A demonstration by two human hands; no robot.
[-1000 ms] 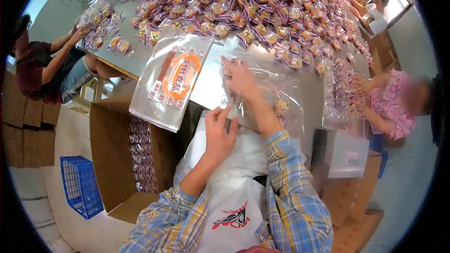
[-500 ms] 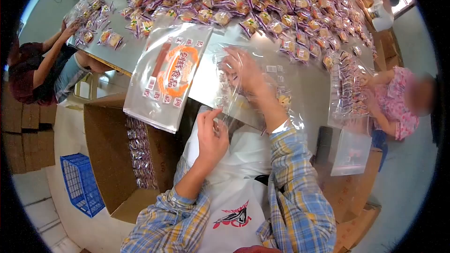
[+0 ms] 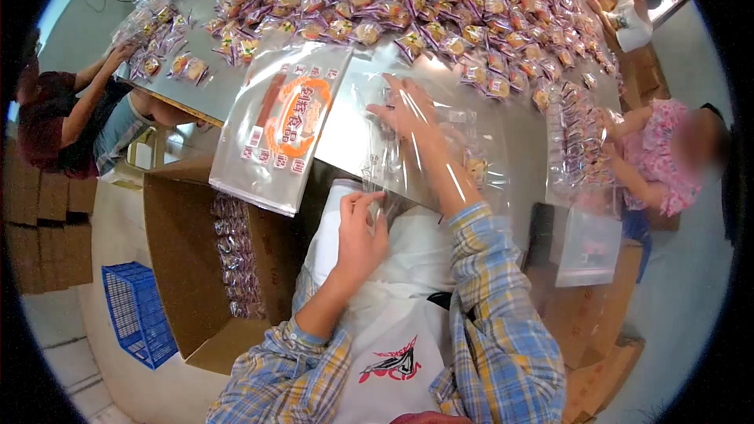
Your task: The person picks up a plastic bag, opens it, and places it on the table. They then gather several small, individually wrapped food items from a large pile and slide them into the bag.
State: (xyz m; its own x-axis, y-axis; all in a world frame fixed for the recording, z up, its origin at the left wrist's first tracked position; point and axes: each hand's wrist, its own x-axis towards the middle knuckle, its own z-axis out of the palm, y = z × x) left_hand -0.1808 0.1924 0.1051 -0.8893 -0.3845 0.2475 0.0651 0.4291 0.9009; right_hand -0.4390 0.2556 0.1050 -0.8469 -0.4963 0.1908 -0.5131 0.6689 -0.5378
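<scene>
My left hand [image 3: 360, 229] pinches the near rim of a clear plastic bag [image 3: 479, 149] at the table's front edge. My right hand [image 3: 408, 114] is pushed inside that bag with its fingers spread flat against the film. One wrapped snack [image 3: 473, 166] lies in the bag beside my right forearm. A stack of printed bags with an orange logo [image 3: 287, 126] lies just left of my hands, overhanging the edge. Many wrapped snacks [image 3: 408, 8] cover the far part of the metal table [image 3: 345, 129].
An open cardboard box [image 3: 196, 267] holding rows of packed snacks stands at my left knee, with a blue crate [image 3: 133, 314] beyond it. A person at the left [image 3: 71, 118] and a person at the right [image 3: 652, 165] handle packets. Another person [image 3: 632, 20] stands far right.
My right hand has slid deeper into the clear bag and flattened out. My left hand has kept its pinch on the bag's rim, shifting slightly.
</scene>
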